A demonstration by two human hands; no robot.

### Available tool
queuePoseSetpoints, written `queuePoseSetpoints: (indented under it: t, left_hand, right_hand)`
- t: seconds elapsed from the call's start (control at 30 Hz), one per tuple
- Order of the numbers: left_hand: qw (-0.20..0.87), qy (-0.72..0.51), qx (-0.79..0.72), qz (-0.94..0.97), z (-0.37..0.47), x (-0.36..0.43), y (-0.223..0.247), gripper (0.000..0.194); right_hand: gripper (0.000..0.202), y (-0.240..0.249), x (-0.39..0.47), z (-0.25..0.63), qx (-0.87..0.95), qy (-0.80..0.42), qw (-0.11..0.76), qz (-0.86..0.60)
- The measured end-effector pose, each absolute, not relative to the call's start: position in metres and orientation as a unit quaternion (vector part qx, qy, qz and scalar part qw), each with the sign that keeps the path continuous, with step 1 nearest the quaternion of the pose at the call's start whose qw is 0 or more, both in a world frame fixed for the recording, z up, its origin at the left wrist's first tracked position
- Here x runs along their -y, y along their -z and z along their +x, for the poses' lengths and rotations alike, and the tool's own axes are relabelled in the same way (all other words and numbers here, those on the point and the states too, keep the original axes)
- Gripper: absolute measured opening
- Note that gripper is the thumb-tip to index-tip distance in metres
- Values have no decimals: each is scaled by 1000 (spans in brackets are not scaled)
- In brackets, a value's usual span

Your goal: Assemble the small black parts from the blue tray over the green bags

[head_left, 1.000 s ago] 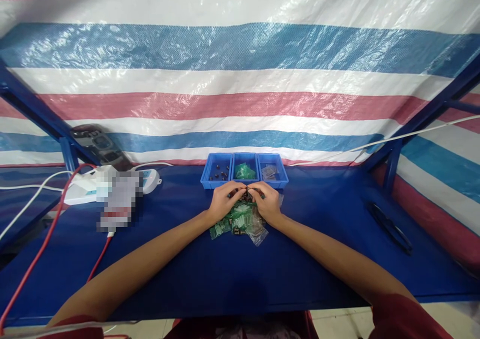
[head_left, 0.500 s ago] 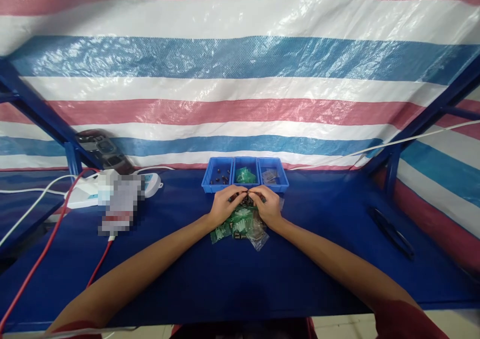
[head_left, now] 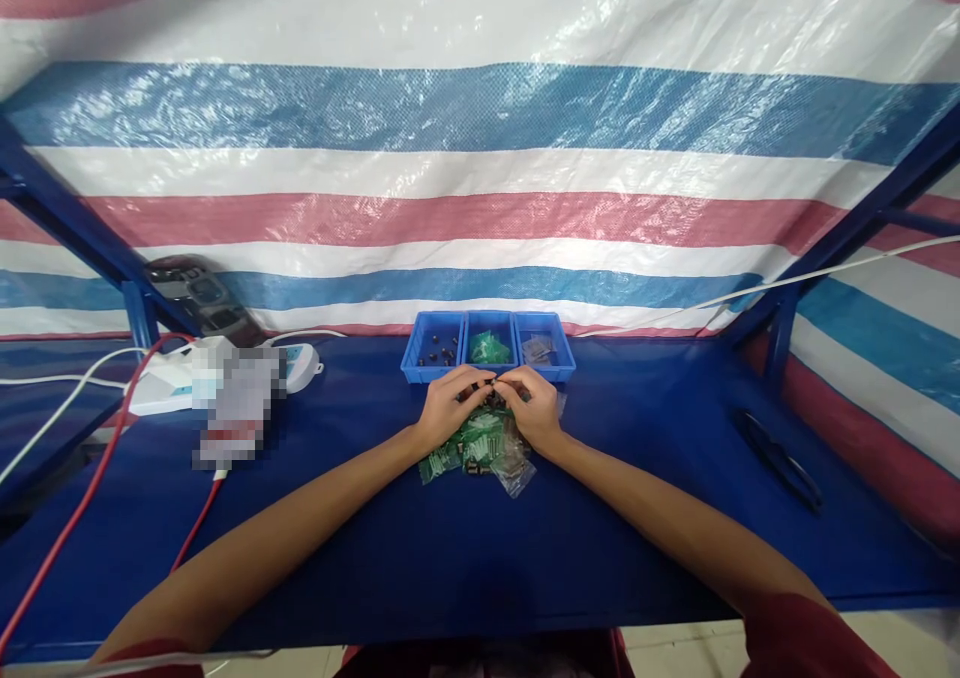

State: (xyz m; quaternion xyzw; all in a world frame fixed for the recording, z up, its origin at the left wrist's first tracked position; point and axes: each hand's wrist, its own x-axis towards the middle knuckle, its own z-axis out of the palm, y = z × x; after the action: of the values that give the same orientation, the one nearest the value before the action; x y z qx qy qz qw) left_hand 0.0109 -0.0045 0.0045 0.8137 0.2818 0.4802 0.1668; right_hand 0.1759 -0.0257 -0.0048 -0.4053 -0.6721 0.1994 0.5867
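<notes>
My left hand point(head_left: 451, 406) and my right hand point(head_left: 534, 408) meet fingertip to fingertip over a pile of small plastic bags point(head_left: 484, 440). Both hands are closed in a pinch; a tiny dark piece seems to sit between the fingertips, too small to name. The pile holds green and clear bags, with small dark metal-like parts point(head_left: 474, 468) among them. Just behind my hands stand three joined blue bins. Dark little parts lie in the left bin point(head_left: 409, 366), green bags in the middle bin point(head_left: 490, 320), and clear bags in the right bin point(head_left: 568, 358).
On the left of the blue table point(head_left: 637, 568) lie a white power strip point(head_left: 304, 366), a blurred-out device point(head_left: 236, 408) and a red cable point(head_left: 97, 498). A dark, glasses-like object point(head_left: 776, 458) rests at the right. Striped sheeting point(head_left: 480, 108) hangs behind, between blue frame bars point(head_left: 832, 223).
The view has shifted very slightly. My hands keep the same pinched pose above the pile, with only small movement at the fingertips.
</notes>
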Motion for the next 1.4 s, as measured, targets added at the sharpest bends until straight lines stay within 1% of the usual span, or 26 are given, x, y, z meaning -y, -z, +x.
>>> queuePoseSetpoints:
  t: [0.2,0.53,0.97,1.4]
  left_hand:
    - [178,-471,-290,814,12,6,-5,20]
    - [169,-477,-311,804,12,7,-5,19]
    - [198,-475,-320,796,13,5,-4,23]
    - [186,-482,-338,787,12,9,-7,20]
  right_hand:
    - [20,8,25,177,672,-210,581,-409]
    - [19,5,27,177,689,-193,576,-396]
    - [21,7,26,180,691,-191,563,-410]
    - [22,5,27,179,697,-189,560,-407]
